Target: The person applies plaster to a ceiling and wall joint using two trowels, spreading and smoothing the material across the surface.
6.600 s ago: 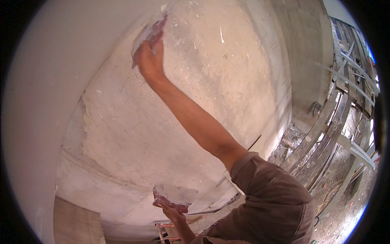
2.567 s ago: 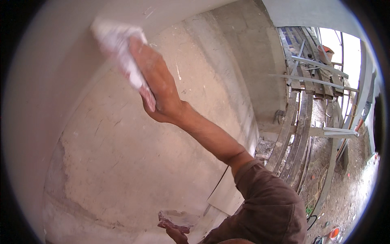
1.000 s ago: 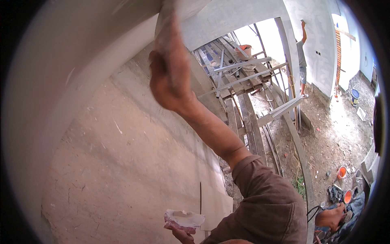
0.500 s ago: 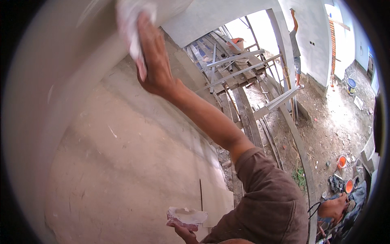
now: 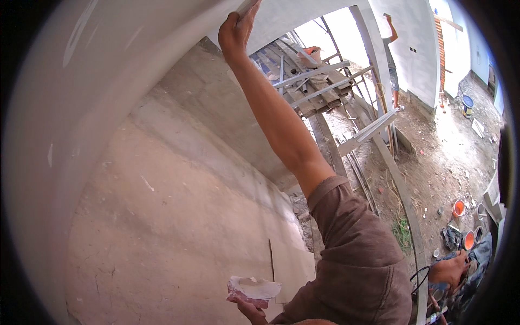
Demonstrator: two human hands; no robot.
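My right hand is raised at the top of the view, its brown-sleeved arm stretched up from the lower right. It is closed on a flat putty scraper, seen nearly edge-on and partly cut off by the frame, against the pale smooth surface overhead. Low in the middle, my left hand grips a reddish flat piece smeared with white putty. Only some of its fingers show.
Below are a bare plastered wall, scaffold planks with metal bars and an orange bucket. Another person reaches up a far wall. At lower right, a second person is beside orange-lined buckets.
My right hand has moved up and to the right with the scraper, which has turned from face-on to nearly edge-on. My left hand stays low with its putty-smeared piece.
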